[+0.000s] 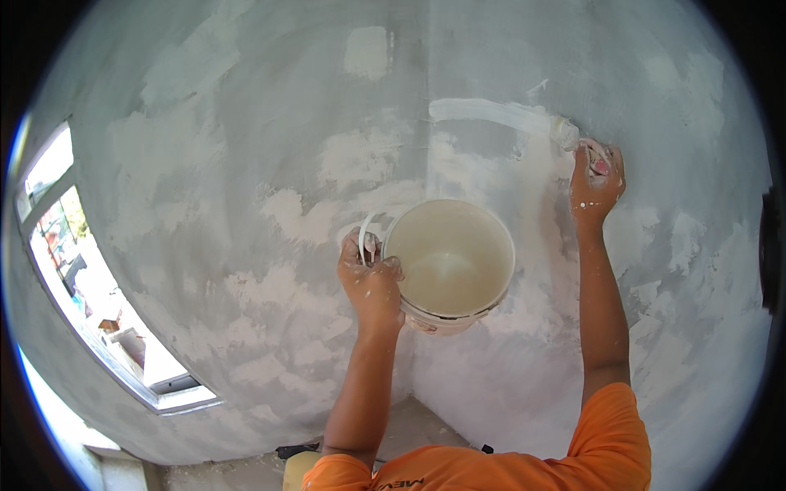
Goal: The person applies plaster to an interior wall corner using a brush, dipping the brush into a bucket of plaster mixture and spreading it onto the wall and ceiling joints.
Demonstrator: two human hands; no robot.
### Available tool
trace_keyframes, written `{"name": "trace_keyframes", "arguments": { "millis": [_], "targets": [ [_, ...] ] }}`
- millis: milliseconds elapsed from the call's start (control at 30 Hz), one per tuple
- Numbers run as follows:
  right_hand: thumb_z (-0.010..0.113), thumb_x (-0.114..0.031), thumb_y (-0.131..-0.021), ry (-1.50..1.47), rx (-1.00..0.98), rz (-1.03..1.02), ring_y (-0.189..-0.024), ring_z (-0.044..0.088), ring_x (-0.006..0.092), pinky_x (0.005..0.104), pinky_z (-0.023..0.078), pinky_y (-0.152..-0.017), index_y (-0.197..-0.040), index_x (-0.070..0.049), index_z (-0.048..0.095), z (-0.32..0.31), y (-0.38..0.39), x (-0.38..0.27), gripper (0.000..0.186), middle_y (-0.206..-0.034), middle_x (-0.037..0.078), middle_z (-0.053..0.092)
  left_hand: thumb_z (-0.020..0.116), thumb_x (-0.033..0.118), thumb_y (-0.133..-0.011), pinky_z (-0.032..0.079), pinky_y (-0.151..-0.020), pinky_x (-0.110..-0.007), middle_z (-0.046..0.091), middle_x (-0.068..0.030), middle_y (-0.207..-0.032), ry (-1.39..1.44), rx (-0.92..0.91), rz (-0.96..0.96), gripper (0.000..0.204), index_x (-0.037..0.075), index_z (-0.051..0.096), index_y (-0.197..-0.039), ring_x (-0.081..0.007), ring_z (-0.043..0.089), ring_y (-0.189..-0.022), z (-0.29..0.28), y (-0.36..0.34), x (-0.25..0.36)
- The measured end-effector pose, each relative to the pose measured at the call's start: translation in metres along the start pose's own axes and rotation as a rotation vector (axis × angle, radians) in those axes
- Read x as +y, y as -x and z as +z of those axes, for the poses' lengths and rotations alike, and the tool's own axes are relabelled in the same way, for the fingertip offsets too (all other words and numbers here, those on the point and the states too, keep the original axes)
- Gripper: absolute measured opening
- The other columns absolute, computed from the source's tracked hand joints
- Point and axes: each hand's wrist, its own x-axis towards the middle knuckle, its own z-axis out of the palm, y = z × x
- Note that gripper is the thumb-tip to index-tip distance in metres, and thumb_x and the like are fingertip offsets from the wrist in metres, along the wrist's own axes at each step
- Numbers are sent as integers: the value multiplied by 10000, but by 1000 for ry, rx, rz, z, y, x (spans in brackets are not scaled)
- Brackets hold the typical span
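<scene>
Your right grip [599, 173] clasps the brush [564, 133], up and right of the bucket [448, 225] your left grip [371, 282] holds.

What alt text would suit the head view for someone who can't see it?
The person's right grip holds a white-coated brush at the end of a white stroke on a patchy grey wall. The left grip holds a whitish bucket at its rim. A window shows at far left.
</scene>
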Motion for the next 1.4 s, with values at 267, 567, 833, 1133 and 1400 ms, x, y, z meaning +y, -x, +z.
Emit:
{"name": "trace_keyframes", "arguments": {
  "millis": [267, 567, 833, 1133, 1400],
  "targets": [
    [695, -93, -860, -279, -229, 20, -864, 657, 307, 377, 514, -802, -965, 5, 706, 124, 33, -31, 145, -923, 146, 664, 422, -221, -667, 372, -518, -241, 455, -41, -874, -128, 60, 111, 358, 62, 461, -883, -99, 446, -659, -36, 10, 37],
    [677, -148, -880, 1, -741, -39, -943, 644, 347, 427, 501, -862, -1067, 3, 666, 213, 47, -28, 240, -996, 179, 668, 420, -226, -640, 387, -527, -222, 431, -26, -881, -166, 153, 160, 379, 64, 454, -882, -90, 447, -697, -66, 17, 48],
    [623, -161, -944, 62, -768, -235, -1163, 600, 337, 402, 488, -1005, -1202, 0, 635, 228, 7, -36, 304, -1203, 181, 654, 434, -190, -621, 418, -563, -214, 432, -17, -891, -156, 166, 196, 379, 40, 481, -919, -89, 455, -737, -71, 21, 44],
    [554, -187, -969, 193, -1213, -769, -1211, 588, 316, 399, 456, -1060, -1182, 42, 643, 196, 127, 11, 325, -1246, 213, 631, 430, -211, -616, 411, -545, -221, 431, -27, -919, -235, 156, 157, 377, 25, 494, -902, -100, 462, -785, -70, 17, 41],
    [528, -220, -1007, 146, -705, -500, -1052, 649, 346, 417, 505, -974, -1147, 12, 675, 209, 18, -14, 308, -1205, 154, 659, 396, -227, -626, 391, -521, -227, 395, -22, -908, -206, 121, 152, 360, 18, 481, -876, -101, 443, -743, -65, 17, 34]
  ]
}}
